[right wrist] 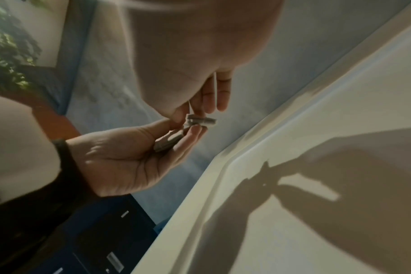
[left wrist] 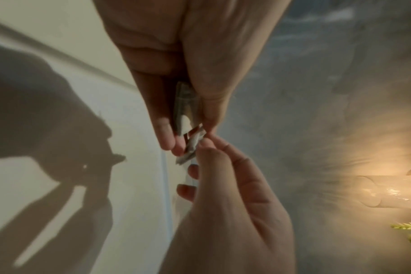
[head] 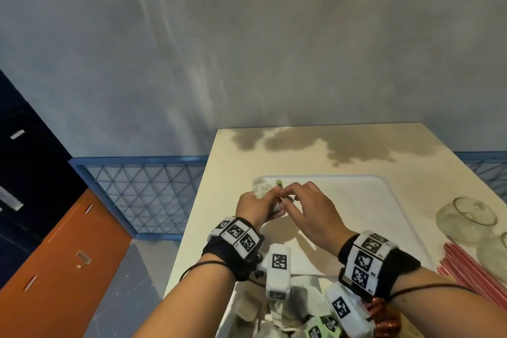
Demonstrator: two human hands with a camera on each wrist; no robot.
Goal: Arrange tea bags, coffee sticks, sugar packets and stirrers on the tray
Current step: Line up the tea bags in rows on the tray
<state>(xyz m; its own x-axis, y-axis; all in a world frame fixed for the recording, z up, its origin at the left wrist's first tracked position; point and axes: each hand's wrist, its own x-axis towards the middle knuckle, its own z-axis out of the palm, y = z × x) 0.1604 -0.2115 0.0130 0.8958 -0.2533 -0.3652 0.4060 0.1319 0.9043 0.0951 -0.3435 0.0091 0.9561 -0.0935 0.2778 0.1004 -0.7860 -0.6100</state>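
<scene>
Both hands are up together over the tray's [head: 370,200] far-left corner. Left hand [head: 253,207] has its fingers curled round a small bunch of tea bags [head: 262,188], paper poking out past the fingertips toward the far edge of the desk [head: 301,145]. Right hand [head: 312,211] has thumb + index pinching what looks like a tag/string end right at the left hand's fingertips; other fingers are loosely spread. In the right wrist view a thin white string runs across those fingers.

So the thing is basically between the two hands, held above the tray and not touching it. Its long axis is hard to call, too crumpled/blurry. Imo the next bit is separating one bag and laying it down in that corner; the right hand is nearer the open tray floor.

Around: pile of more bags + green packets [head: 319,328] at the near edge, red stirrers [head: 472,269] along the right edge, glass jars [head: 466,217] just beyond them. Nothing's in the way underneath afaict.
</scene>
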